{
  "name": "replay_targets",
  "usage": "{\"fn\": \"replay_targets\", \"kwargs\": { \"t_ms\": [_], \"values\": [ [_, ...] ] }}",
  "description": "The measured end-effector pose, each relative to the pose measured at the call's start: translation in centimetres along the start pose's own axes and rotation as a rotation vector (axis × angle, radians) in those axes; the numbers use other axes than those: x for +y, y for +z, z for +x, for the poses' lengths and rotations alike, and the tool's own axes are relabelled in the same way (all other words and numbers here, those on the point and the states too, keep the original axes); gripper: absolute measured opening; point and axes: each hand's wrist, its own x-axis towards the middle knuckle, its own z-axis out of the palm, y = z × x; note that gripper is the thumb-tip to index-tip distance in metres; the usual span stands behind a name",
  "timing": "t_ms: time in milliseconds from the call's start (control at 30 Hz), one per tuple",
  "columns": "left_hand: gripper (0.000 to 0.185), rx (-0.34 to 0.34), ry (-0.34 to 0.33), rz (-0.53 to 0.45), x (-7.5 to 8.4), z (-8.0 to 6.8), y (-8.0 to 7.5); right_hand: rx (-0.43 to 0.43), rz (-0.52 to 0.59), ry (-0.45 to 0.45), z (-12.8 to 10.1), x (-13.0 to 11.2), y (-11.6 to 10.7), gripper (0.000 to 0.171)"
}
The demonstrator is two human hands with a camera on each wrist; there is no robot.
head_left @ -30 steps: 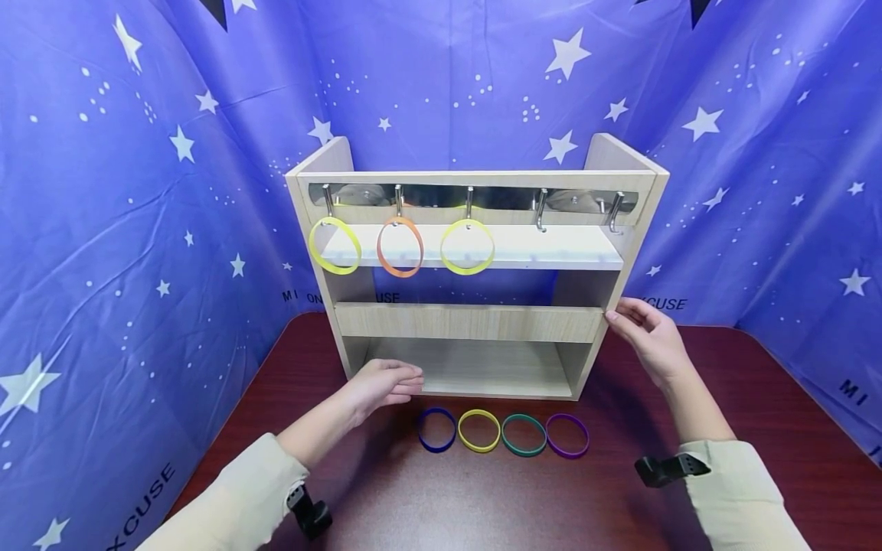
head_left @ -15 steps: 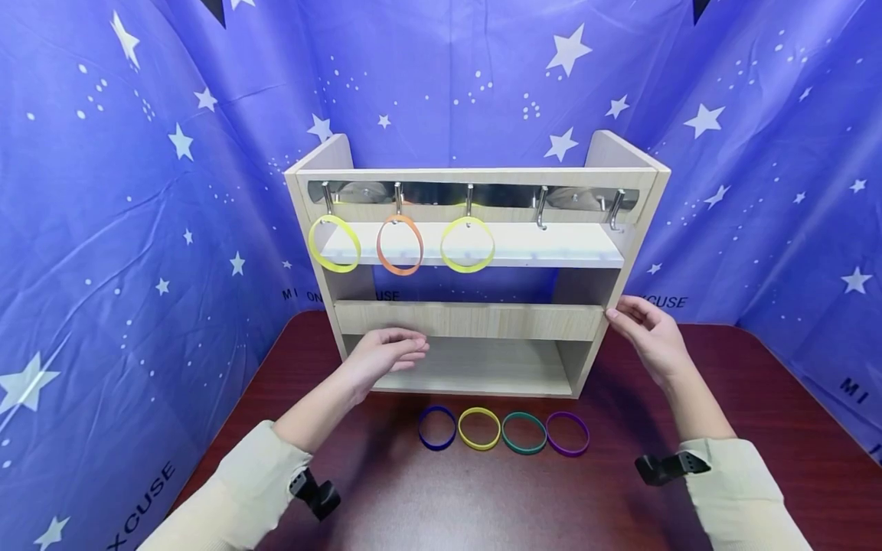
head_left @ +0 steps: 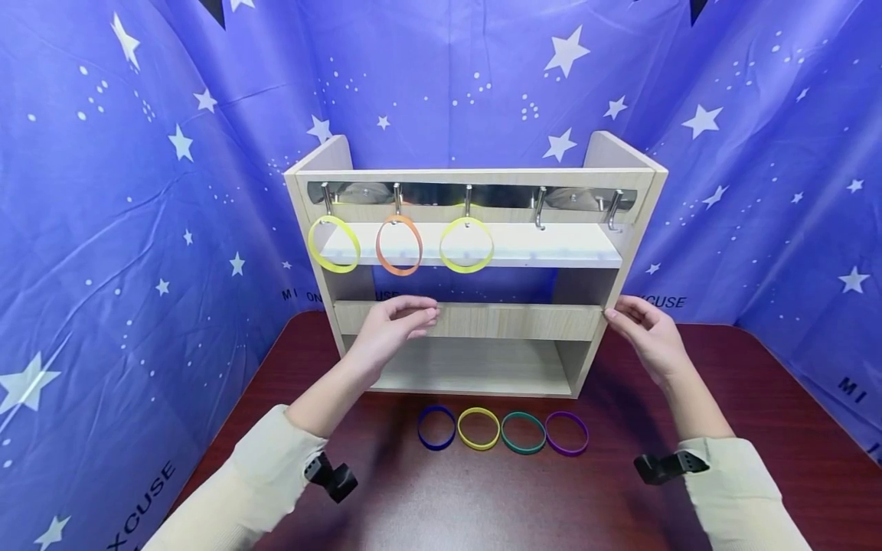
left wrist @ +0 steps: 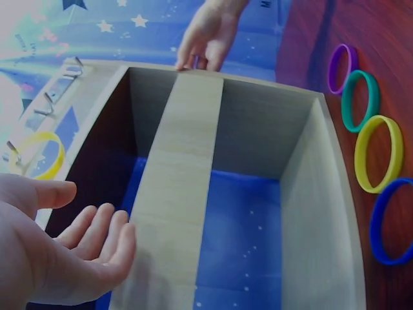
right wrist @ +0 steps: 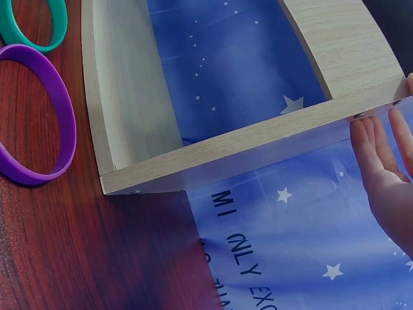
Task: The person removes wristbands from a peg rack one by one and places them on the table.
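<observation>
Starry blue cloth backs our rack (head_left: 475,177): three bands (head_left: 398,246) on five hooks (head_left: 540,208), four rings (head_left: 503,431) at 6 o'clock. Left hand (left wrist: 61,248) spread beside the slat (left wrist: 187,168). Right hand (right wrist: 387,177), fingers straight, touches the rack's side.

Left hand (head_left: 389,325) raised, fingers loosely extended; right hand (head_left: 648,337) open, fingers straight.

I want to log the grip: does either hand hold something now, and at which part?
No band is held. The left hand is by the rack's middle rail; the right hand touches the rack's right edge.
</observation>
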Motion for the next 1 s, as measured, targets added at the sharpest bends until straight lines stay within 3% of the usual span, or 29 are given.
{"fn": "replay_targets", "kwargs": {
  "t_ms": [200, 500, 767, 1000],
  "values": [
    [0.031, 0.047, 0.105, -0.080, 1.1, 0.1, 0.8, -0.001, 0.009, -0.001, 0.1, 0.0, 0.0, 0.025],
    [0.032, 0.125, 0.209, -0.062, 2.0, 0.3, 2.0, -0.006, 0.010, 0.003, 0.0, 0.1, -0.1, 0.026],
    [0.033, 0.133, 0.203, -0.125, 2.5, 0.5, 2.9, -0.005, 0.018, 0.001, -0.1, 0.0, 0.0, 0.025],
    [0.033, 0.142, 0.215, -0.305, 2.7, 0.7, 3.8, -0.013, 0.036, -0.010, -0.1, 0.0, 0.1, 0.025]
  ]
}}
